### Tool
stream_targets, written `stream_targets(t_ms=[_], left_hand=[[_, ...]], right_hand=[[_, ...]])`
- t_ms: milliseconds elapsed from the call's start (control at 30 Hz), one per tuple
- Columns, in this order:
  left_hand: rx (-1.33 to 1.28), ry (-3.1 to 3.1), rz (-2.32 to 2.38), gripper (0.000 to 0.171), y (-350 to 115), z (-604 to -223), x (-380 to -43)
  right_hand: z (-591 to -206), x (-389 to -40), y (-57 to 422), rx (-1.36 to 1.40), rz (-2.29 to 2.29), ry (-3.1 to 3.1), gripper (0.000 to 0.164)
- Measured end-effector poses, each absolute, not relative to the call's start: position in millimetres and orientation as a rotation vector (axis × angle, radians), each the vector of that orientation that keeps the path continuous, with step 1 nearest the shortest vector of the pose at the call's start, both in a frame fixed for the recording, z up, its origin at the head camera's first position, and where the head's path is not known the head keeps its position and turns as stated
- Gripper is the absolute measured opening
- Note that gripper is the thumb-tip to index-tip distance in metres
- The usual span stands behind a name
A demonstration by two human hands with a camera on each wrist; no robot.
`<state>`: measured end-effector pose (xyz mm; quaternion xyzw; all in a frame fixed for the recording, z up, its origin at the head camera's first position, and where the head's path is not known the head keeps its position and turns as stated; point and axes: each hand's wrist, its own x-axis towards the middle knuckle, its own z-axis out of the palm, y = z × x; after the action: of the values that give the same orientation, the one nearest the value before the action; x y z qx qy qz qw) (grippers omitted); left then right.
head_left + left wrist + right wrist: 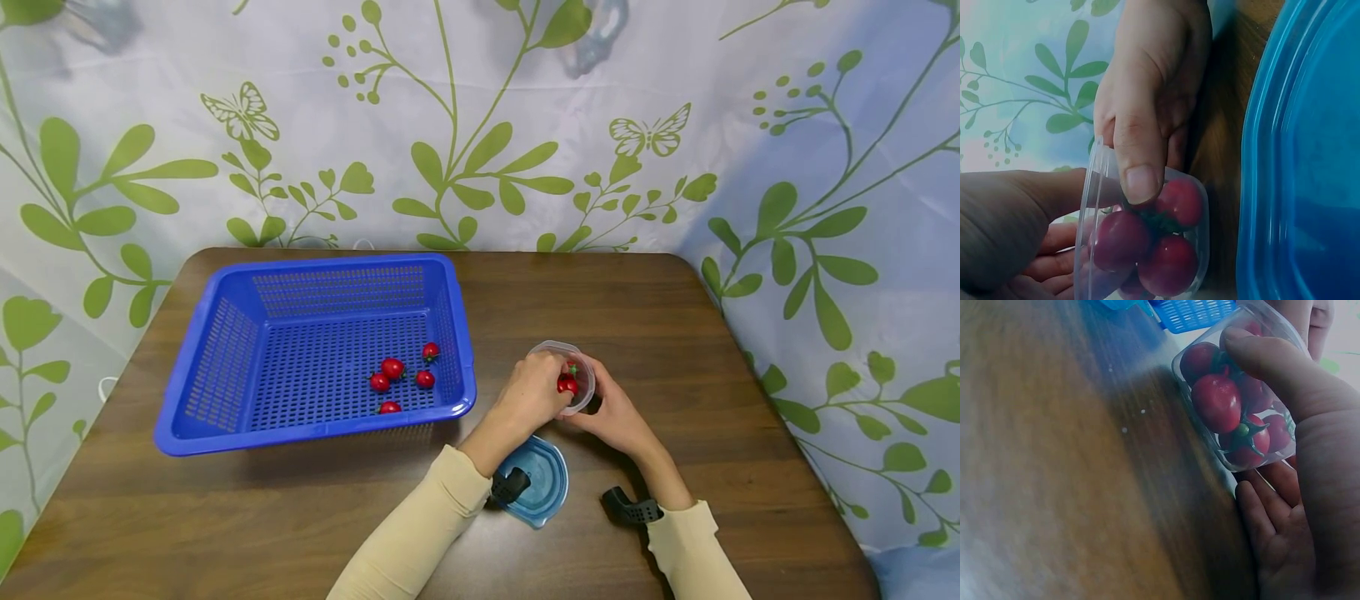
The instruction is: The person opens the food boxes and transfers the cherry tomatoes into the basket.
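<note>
My right hand [613, 415] grips a small clear plastic container [584, 400], its thumb pressed along the outer wall. Inside sit several red cherry tomatoes [1216, 403] with green stems, seen through the side in both wrist views. The left hand [534, 387] reaches over the container's opening, its fingers down at the mouth. In the left wrist view its thumb [1063, 195] goes in past the rim; I cannot tell whether these fingers pinch a tomato. Beneath the left wrist lies a translucent blue lid [551, 483] on the table.
To the left stands a large blue perforated basket [315, 431] holding several cherry tomatoes [392, 368] in its right part. The brown wooden table [675, 333] backs onto a leaf-patterned curtain [480, 108]. Black wrist straps [630, 508] sit near both cuffs.
</note>
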<state>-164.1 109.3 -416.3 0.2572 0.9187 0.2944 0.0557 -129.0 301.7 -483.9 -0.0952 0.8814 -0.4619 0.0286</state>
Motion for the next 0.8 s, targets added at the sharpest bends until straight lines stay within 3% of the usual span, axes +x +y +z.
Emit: stream_targets(t_ms=[500,800], left_hand=[[0.937,2.756,0.990,0.019,104.3,-418.3,-164.3],[1.093,2.756,1.093,0.029,103.8,-411.0,-162.4]], right_hand=[[-483.7,-128.8,302.6,-0.296,-1.443,2.698,0.092],[-481.4,-127.7,302.7,-0.302,-1.417,2.710,0.088]])
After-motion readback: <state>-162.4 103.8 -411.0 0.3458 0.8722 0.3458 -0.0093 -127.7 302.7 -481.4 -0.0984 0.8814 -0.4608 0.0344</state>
